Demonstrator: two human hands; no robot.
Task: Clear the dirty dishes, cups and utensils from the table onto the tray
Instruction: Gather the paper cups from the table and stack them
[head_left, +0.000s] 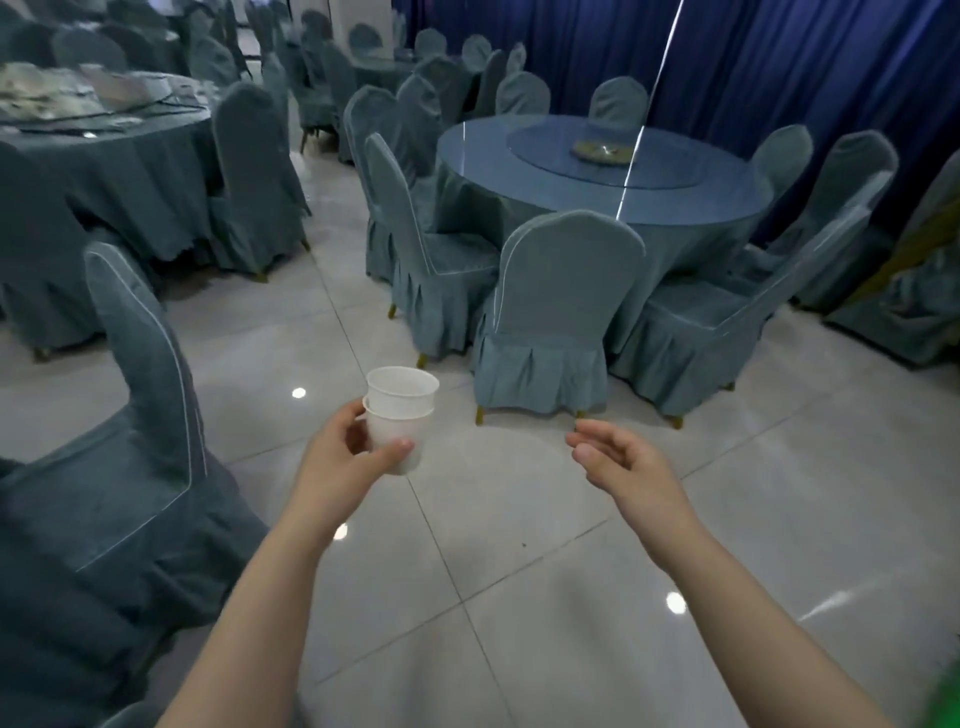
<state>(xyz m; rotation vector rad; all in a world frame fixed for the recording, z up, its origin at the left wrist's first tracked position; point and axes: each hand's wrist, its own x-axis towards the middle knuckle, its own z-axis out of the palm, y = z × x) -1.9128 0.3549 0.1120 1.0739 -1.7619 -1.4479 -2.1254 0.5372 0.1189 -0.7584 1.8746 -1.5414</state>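
Observation:
My left hand (343, 462) grips two stacked white plastic cups (399, 410), thumb on the near side, held upright over the tiled floor. My right hand (623, 467) hangs beside them to the right, fingers loosely curled and holding nothing. A round table (519, 171) with a blue cloth and glass turntable stands ahead; a single plate (602, 150) lies on the turntable. At the far left another round table (130, 150) carries a cluttered heap of dishes (78, 93), blurred. No tray is in view.
Covered blue-grey chairs ring both tables; one chair (561, 312) stands straight ahead and another chair (140, 415) is close on my left. Glossy pale floor tiles (519, 571) lie between them. Dark blue curtains (779, 62) close off the back.

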